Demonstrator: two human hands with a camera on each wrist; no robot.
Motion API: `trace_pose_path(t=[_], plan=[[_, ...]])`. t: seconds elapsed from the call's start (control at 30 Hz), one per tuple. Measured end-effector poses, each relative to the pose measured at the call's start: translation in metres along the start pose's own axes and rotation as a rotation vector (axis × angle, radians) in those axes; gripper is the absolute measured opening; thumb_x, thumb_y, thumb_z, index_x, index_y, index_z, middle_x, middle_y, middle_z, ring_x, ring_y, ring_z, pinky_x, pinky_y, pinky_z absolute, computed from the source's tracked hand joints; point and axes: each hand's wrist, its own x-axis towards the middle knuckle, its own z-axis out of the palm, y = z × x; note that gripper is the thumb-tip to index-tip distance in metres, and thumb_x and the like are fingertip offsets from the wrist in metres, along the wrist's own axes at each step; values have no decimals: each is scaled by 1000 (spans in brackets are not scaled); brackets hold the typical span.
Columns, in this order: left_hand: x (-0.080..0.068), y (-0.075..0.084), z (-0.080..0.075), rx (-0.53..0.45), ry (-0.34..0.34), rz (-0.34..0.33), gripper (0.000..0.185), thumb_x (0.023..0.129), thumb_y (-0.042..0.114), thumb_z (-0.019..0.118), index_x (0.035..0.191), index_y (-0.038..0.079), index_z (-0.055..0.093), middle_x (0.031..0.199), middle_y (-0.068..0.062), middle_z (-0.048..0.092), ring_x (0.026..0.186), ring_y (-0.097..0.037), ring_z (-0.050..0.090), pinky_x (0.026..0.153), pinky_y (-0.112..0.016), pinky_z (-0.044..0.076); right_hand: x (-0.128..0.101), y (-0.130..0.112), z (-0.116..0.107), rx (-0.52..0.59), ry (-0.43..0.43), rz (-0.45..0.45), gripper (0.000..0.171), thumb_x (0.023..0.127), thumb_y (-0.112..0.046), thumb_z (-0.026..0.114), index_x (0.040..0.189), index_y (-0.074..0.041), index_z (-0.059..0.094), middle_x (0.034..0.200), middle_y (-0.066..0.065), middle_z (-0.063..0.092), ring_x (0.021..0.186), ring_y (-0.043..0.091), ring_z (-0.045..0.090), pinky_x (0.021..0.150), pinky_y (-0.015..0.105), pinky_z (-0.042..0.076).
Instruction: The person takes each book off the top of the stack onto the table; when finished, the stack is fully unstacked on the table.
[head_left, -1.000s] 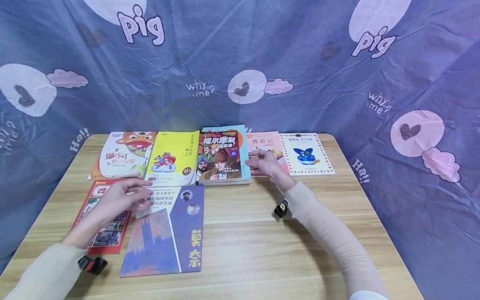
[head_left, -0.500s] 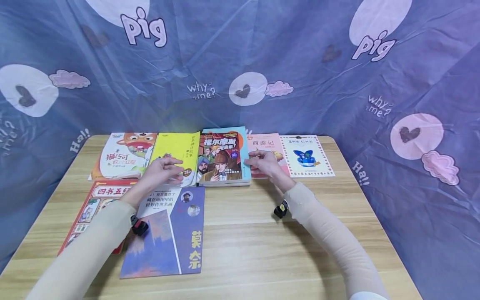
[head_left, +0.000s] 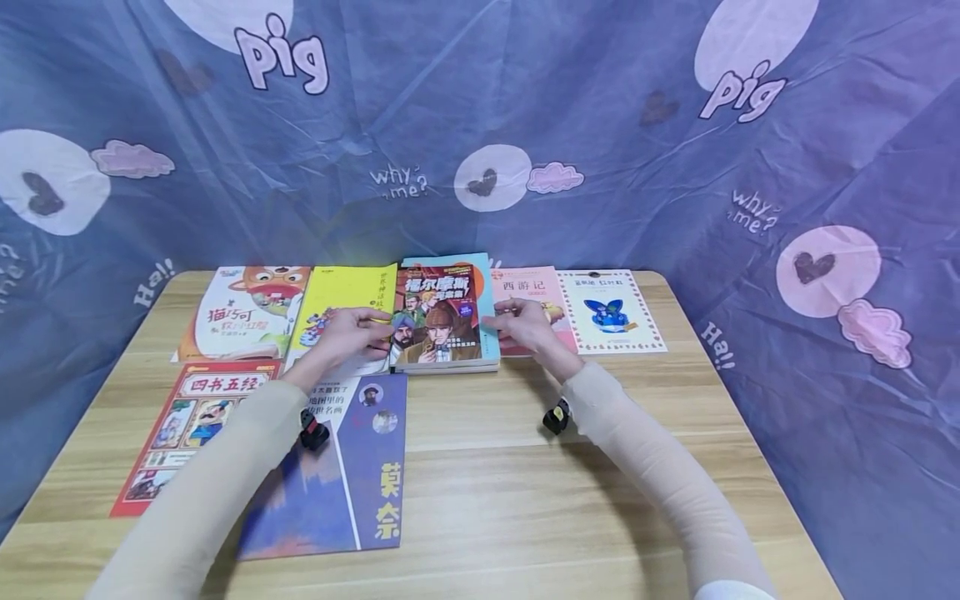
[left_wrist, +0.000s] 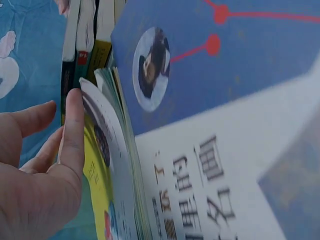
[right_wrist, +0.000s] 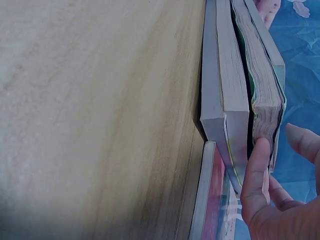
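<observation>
Long cream sleeves [head_left: 652,467] and small black wrist cameras [head_left: 315,432] (the left one red-marked).

Seen through my cameras, the desk [head_left: 495,492] wears smooth, softly shining wood grain beneath books [head_left: 438,321] with smooth printed paper covers, the purple book [head_left: 322,492] looking matt and the page edges [right_wrist: 263,85] wavy and rough. Behind, I view a creased cloth backdrop [head_left: 622,208] with a faint sheen; the sleeves [head_left: 660,467] are wrinkled matt fabric, the wrist mounts [head_left: 555,417] seemingly plastic.

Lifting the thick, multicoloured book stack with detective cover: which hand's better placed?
Right hand, probably: its index finger appears to touch page edges of the stack; the left hand shows no clear contact.
</observation>
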Motion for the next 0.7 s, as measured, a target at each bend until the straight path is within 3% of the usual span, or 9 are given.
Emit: trace_pose_path(t=[0.13,0.27,0.47,0.7], plan=[[3,1,6,5,4,8,51,101,12,71,148,2,56,100,1,73,73,-7,70,71,-24,68,1,-2,1,-19,5,0,57,88,-21,87,136,-3,62,88,3,66,69,15,65,74,39,70],[6,3,10,4,10,-10,52,100,15,73,148,6,57,111,-6,71,73,-8,70,71,-24,68,3,-2,3,-3,13,-2,60,87,-20,89,136,-2,60,86,0,66,66,13,65,69,36,69],[9,3,12,-3,26,-32,50,101,16,73,147,5,58,100,-1,70,71,-8,70,68,-24,67,5,-1,5,4,-2,-19,62,85,-11,89,136,2,56,84,0,65,63,11,66,60,28,65],[8,1,12,1,19,-30,46,103,16,69,147,7,58,95,1,71,75,-11,71,68,-23,67,6,2,-2,42,-68,19,56,92,-7,81,141,3,56,82,-3,67,63,10,65,58,25,65]])
